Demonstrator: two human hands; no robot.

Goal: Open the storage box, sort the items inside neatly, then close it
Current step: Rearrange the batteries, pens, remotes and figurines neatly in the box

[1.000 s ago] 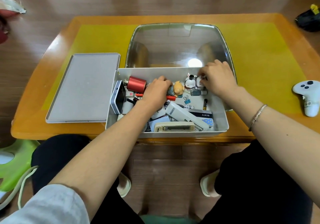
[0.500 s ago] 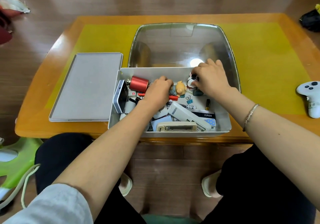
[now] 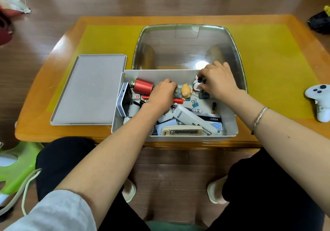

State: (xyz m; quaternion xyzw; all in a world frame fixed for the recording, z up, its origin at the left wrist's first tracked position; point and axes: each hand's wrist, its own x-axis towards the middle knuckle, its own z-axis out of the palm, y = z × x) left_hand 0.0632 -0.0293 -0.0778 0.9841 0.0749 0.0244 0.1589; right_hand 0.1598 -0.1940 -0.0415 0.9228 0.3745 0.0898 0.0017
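The rectangular white plastic storage box (image 3: 229, 123) sat at the table's near edge, lid off. Inside it, the left hand (image 3: 161, 96) curled around a glossy orange-headed figurine (image 3: 184, 92); the right hand (image 3: 218, 81) pinched a rounded white figurine (image 3: 196, 86) near the far wall.

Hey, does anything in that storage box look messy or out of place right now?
Yes. The storage box holds a loose jumble: two remotes lie crossed at the front, and a battery and binder clip lie loose. Nothing looks spilled or broken.
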